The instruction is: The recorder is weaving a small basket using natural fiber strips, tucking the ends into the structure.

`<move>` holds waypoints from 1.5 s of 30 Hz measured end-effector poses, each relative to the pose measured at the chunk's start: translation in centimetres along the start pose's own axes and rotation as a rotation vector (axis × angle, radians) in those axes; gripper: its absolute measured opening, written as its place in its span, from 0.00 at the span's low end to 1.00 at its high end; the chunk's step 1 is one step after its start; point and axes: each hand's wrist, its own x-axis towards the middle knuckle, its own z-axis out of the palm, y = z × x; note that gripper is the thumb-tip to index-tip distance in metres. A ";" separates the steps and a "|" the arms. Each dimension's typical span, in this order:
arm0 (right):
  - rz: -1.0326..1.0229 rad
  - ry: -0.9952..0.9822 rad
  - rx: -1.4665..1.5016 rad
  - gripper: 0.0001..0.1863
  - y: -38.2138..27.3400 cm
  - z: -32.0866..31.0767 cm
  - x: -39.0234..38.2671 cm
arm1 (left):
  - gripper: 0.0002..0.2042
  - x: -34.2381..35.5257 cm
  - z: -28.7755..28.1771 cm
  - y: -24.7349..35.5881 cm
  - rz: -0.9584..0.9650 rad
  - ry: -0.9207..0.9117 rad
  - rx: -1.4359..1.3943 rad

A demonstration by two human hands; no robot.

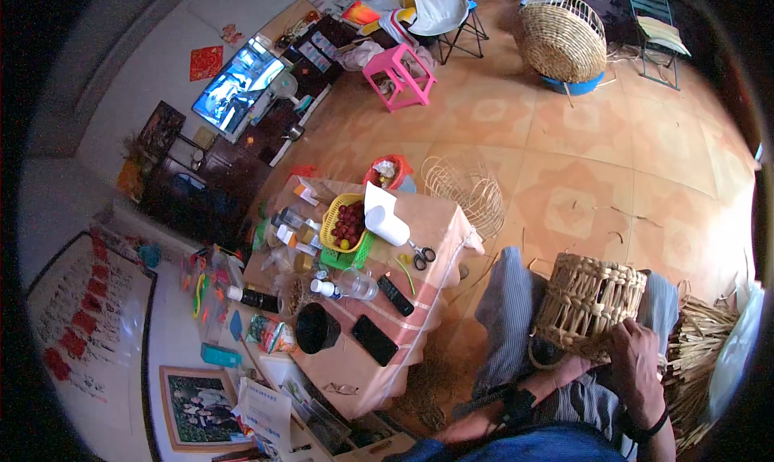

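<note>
Woven basket [588, 301] sits tilted in the person's lap, its openwork side facing up and its lower edge toward the body; the thighs in striped trousers [504, 325] flank it, probably so that the legs cradle it and the edge stays within easy reach; the right hand [634, 365] comes up from below with its back to the camera, wrist bent, fingers curled onto the lower right edge and apparently gripping it; the left forearm crosses low from the left, and the left hand [579, 368] goes under that same edge, mostly hidden, so I cannot tell whether it is closed on anything, though its place suggests a brace from beneath; both hands meet near one spot, which looks like close work on the edge; just beside the right leg lies a bundle of dry straw [697, 353], perhaps kept there for easy reach; to the left, the cloth-covered surface [439, 220] carries scissors [422, 256] near its edge, within a likely reach; beyond it an open cane frame [472, 196] lies on the floor [564, 196]; farther off stands a larger basket [564, 39].
</note>
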 end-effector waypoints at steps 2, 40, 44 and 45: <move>0.025 -0.013 0.009 0.08 0.3 0.6 -0.3 | 0.26 -0.2 -0.3 0.0 0.003 0.000 0.007; 0.082 -0.093 0.048 0.05 -4.8 -5.8 0.1 | 0.26 -0.7 -2.9 -3.1 0.105 0.085 0.140; 0.073 -0.076 0.099 0.04 -5.4 -6.0 0.6 | 0.30 -0.4 -3.4 -5.2 0.066 0.049 0.163; 0.073 -0.070 0.113 0.04 -5.6 -6.1 0.7 | 0.30 -0.7 -3.3 -4.2 0.052 0.038 0.144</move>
